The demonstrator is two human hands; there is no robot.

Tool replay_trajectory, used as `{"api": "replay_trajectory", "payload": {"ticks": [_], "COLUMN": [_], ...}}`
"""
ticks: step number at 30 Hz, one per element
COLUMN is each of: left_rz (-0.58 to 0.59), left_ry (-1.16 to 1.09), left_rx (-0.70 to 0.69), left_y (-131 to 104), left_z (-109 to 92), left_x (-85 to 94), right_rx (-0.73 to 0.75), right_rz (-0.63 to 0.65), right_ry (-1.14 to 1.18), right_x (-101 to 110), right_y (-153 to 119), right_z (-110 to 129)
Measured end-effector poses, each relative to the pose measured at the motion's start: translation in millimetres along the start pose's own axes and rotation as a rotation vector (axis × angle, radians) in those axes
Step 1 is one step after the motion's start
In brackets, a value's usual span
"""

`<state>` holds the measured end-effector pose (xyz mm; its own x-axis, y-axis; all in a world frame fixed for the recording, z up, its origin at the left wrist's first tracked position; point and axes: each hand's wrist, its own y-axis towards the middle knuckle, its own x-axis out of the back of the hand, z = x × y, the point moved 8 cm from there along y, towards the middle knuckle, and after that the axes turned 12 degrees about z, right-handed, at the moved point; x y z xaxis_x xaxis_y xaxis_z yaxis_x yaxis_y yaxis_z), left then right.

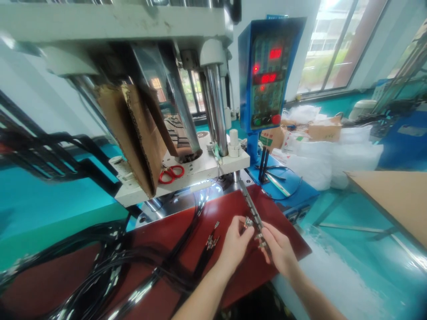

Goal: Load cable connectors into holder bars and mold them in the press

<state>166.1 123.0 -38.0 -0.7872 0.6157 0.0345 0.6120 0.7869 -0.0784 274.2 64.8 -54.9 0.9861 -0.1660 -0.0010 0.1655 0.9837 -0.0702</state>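
My left hand (234, 243) pinches a small metal cable connector (247, 222) between thumb and fingers, close to the strip. My right hand (280, 250) is closed around the near end of a long, narrow metal strip (251, 203) with a row of slots or fittings along it. Small metal pieces (262, 243) show by the right fingertips; I cannot tell if they are fixed to the strip. Left of my left hand, a bundle of black cables (202, 262) lies on the red-brown board, its metal cable ends (212, 242) pointing away from me.
Large coils of black cable (110, 258) cover the left of the red-brown board (230, 202). Behind stands a white press (220, 165) with metal columns, bearing red-handled scissors (171, 174) and cardboard (133, 138). A blue control box (245, 80) and a blue side table (300, 193) are at right.
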Motion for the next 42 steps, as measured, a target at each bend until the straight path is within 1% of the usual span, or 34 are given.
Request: {"api": "replay_trajectory", "payload": {"ticks": [2, 4, 8, 10, 14, 17, 19, 21, 23, 27, 29, 33, 36, 39, 42], "left_rz": [-0.085, -0.094, 0.023, 0.074, 0.126, 0.148, 0.159, 0.168, 0.162, 0.1, 0.08, 0.064, 0.043, 0.01, -0.005], "left_ry": [0.039, 0.074, 0.074, 0.072, 0.04, -0.003, -0.016, -0.017, 0.028, 0.274, 0.37, 0.48, 0.495, 0.447, 0.378], "left_rx": [-0.042, -0.041, 0.042, 0.07, 0.141, 0.217, 0.235, 0.215, 0.154, 0.006, -0.01, -0.01, -0.019, -0.032, -0.042], "left_y": [0, 2, 6, 6, 3, 1, 2, 3, 4, 3, 2, 0, -2, -5, -4], "left_z": [-3, -2, 6, 6, 1, 2, 4, 5, 4, -7, -11, -13, -14, -15, -12], "left_x": [8.5, 10.7, 4.3, 1.0, -4.8, -9.9, -12.5, -14.0, -13.1, -7.2, -5.7, -6.2, -7.6, -6.7, -2.0], "right_rx": [0.0, -0.001, -0.002, -0.006, -0.018, -0.022, -0.025, -0.032, -0.04, -0.045, -0.043, -0.042, -0.03, -0.028, -0.043], "right_rz": [-0.036, -0.05, -0.013, 0.013, 0.06, 0.069, 0.066, 0.067, 0.082, 0.124, 0.135, 0.15, 0.161, 0.169, 0.149], "right_ry": [0.058, 0.084, 0.111, 0.116, 0.1, 0.108, 0.108, 0.107, 0.105, 0.083, 0.082, 0.08, 0.043, 0.006, 0.028], "right_x": [5, 7, 6, 4, 2, 2, 2, 2, 1, 0, 0, -1, -3, -5, -4], "right_y": [-1, -1, -1, 0, 0, -1, -2, -2, -2, -1, 0, 0, 2, 3, 3], "right_z": [-1, -2, -6, -7, -8, -6, -5, -4, -4, -2, -2, -3, -2, 0, -2]}}
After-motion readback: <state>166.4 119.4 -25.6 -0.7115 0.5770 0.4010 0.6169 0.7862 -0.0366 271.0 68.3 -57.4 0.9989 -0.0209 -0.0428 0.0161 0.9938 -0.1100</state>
